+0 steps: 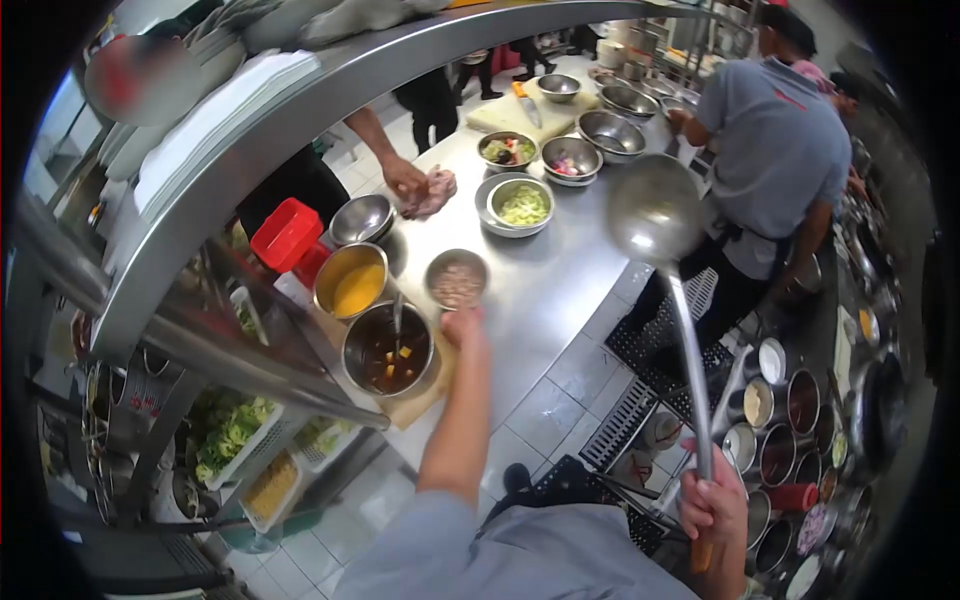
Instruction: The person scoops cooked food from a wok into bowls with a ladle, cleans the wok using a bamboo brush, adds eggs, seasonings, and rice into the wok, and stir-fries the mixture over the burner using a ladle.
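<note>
My left hand (pixel 462 326) is closed on the near rim of a steel bowl (pixel 457 280) of pinkish-brown pieces, over the steel table (pixel 530 300). Just left of it stand a pot of dark liquid (pixel 388 350) with yellow cubes and a spoon, and a pot of yellow liquid (pixel 357 284). My right hand (pixel 713 505) is wrapped round the handle of a large ladle (pixel 655 210), held upright with its round bowl at the top, beyond the table's right edge.
Across the table, another person's hand (pixel 403 178) touches raw meat (pixel 430 194). A co-worker (pixel 770 150) in grey stands at the right. Bowls of chopped vegetables (pixel 524 205) and a knife (pixel 527 104) on a board lie farther back. A metal shelf (pixel 330 75) arches overhead.
</note>
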Tool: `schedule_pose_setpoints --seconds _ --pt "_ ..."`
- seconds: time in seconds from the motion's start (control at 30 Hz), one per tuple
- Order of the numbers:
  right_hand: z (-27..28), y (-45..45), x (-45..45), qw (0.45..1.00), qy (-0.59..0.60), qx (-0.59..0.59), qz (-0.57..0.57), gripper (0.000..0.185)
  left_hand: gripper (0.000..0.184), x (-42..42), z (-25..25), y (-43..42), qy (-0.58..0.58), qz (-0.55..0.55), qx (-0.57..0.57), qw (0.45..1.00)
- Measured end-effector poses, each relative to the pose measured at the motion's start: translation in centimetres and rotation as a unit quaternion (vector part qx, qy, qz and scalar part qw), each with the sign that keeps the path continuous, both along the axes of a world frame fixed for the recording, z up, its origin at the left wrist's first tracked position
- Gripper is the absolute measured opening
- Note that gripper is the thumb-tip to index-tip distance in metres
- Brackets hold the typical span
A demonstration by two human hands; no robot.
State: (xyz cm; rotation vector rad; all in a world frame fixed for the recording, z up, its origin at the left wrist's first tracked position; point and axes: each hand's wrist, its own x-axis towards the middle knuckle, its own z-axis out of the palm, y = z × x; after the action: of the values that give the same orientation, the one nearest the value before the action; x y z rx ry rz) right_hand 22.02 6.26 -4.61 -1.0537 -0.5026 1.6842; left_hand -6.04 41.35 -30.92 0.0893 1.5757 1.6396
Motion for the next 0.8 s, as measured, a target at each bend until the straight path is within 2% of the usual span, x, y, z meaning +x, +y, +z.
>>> schedule_pose_setpoints --seconds 0.07,0.13,0.17,0.23,0.3,0.33,0.37,0.4,0.53,0.6,0.8 --pt "0.9 4.6 -1.9 0.994 0.003 0.040 0.097 0.072 0.010 0.8 0.7 -4.9 -0.048 -0.137 0.036 0.989" --pt "1.4 9.6 -4.0 0.976 -0.045 0.070 0.201 0.074 0.013 1.9 1.4 -9.7 -0.058 -0.210 0.041 0.975" --pt "2.6 12.2 -6.0 0.957 -0.120 0.075 0.253 0.065 0.014 2.3 2.5 -12.2 -0.080 -0.215 0.044 0.972" --pt "1.8 17.4 -9.0 0.900 -0.189 0.116 0.374 0.059 0.016 2.1 4.3 -16.7 -0.086 -0.251 0.028 0.964" --pt "0.7 21.6 -12.8 0.853 -0.273 0.199 0.398 0.063 0.016 1.2 5.5 -19.8 -0.068 -0.271 0.008 0.960" --pt "-1.5 24.0 -13.6 0.850 -0.269 0.201 0.407 0.063 0.015 1.0 6.2 -21.0 -0.062 -0.290 -0.017 0.955" --pt "-4.4 26.5 -14.5 0.766 -0.375 0.351 0.386 0.063 0.013 1.0 6.3 -21.7 -0.058 -0.307 -0.041 0.949" --pt "-5.9 28.5 -15.4 0.653 -0.460 0.490 0.349 0.064 0.013 1.1 6.0 -22.1 -0.059 -0.293 -0.043 0.953" --pt "-4.9 34.5 -17.7 0.603 -0.461 0.501 0.416 0.063 0.013 0.9 5.4 -21.2 -0.089 -0.258 -0.069 0.960" --pt "-0.7 35.8 -18.4 0.628 -0.452 0.305 0.555 0.063 0.014 1.0 5.8 -20.5 -0.080 -0.267 -0.075 0.957" --pt "2.7 40.2 -20.3 0.628 -0.426 0.191 0.622 0.066 0.014 2.8 4.1 -17.3 -0.085 -0.234 -0.049 0.967"
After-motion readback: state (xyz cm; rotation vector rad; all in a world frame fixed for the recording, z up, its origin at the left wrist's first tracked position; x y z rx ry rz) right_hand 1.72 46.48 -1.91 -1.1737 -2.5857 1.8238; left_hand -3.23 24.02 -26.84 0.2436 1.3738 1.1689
